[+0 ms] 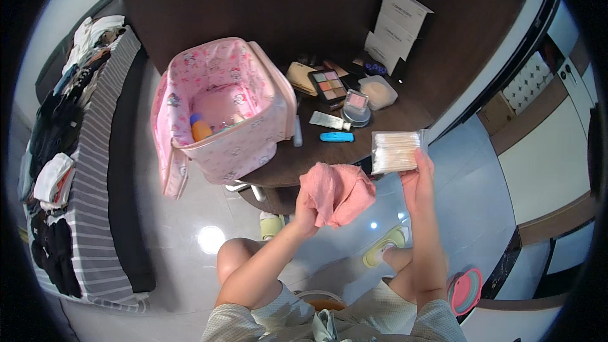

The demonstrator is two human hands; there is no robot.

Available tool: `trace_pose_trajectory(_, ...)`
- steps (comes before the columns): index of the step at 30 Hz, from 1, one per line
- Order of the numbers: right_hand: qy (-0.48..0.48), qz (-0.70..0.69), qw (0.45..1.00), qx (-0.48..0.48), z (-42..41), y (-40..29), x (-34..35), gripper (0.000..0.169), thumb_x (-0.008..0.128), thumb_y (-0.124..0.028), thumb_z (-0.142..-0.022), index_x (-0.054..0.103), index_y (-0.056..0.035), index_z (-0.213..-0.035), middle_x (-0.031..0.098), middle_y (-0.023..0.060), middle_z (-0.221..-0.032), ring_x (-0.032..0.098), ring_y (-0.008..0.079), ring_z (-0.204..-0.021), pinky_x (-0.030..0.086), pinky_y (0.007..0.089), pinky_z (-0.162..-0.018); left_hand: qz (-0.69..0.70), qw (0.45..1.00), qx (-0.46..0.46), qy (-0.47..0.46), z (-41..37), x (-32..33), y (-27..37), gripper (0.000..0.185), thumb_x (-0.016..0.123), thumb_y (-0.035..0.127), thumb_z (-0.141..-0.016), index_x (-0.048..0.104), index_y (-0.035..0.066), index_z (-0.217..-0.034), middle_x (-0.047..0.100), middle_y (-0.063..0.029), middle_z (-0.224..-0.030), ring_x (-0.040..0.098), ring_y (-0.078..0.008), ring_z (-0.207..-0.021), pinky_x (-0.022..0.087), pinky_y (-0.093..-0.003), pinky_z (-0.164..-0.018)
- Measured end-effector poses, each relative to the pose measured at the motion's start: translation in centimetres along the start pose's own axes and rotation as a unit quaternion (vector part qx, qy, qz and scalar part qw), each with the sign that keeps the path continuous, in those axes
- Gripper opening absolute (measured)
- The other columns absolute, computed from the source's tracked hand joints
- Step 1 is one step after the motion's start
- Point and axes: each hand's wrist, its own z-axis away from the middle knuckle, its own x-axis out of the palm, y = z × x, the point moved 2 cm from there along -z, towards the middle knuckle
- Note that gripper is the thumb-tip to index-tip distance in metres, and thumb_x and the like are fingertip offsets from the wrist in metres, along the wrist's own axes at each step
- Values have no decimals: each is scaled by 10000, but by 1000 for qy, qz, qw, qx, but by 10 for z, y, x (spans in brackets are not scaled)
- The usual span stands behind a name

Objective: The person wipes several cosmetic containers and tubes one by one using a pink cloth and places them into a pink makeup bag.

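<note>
A crumpled pink cloth (338, 194) is in my left hand (306, 213), held over the floor just before the dark table's rounded front edge. My right hand (420, 178) grips a clear plastic bag of cotton swabs (395, 151) by its lower right corner, out at the table's right side. To the left, a pink patterned cosmetic case (232, 145) stands open on the table, its lid hanging at the side. Inside it lie an orange bottle with a blue cap (201, 130) and some small items I cannot make out.
On the dark table (304, 156) lie a blue folding tool (337, 137), a white tube (329, 120), an eyeshadow palette (327, 85), a powder puff container (378, 92) and white boxes (396, 26). Clothes cover a striped bed (102, 161) at left. A pink collapsible basin (465, 291) is at lower right.
</note>
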Motion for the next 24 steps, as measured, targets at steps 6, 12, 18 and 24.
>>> trace_pose_trajectory(6, -57, 20, 998, 5, -10, 4, 49, 231, 524, -218, -851, 528, -49, -1010, 566, 14, -926, 517, 81, -832, 407, 244, -726, 108, 989, -66, 80, 6, -7, 12, 675, 240, 646, -766, 467, 99, -1089, 570, -101, -866, 552, -235, -563, 394, -341, -347)
trace_pose_trajectory(12, -106, 67, 992, 18, -20, -1, 126, 276, 561, -232, -826, 528, -64, -1043, 563, -16, -915, 498, 33, -800, 384, 194, -666, 135, 989, -54, 27, 7, -23, 14, 702, 254, 682, -758, 465, 105, -1097, 579, -96, -877, 571, -221, -595, 406, -315, -340)
trace_pose_trajectory(18, -162, 170, 971, -35, -37, -2, 184, 282, 630, -193, -774, 557, -40, -1000, 579, -12, -865, 508, 24, -751, 369, 158, -627, 156, 984, -72, 48, 8, -19, 20, 694, 265, 667, -763, 465, 90, -1094, 577, -87, -876, 573, -213, -609, 417, -313, -345)
trace_pose_trajectory(24, -229, 156, 955, -104, -44, -4, 224, 274, 625, -141, -777, 548, 20, -985, 612, 58, -877, 571, 66, -786, 446, 192, -700, 139, 988, -60, 40, 14, -12, 33, 654, 286, 614, -782, 466, 62, -1084, 576, -88, -872, 576, -195, -613, 429, -285, -330)
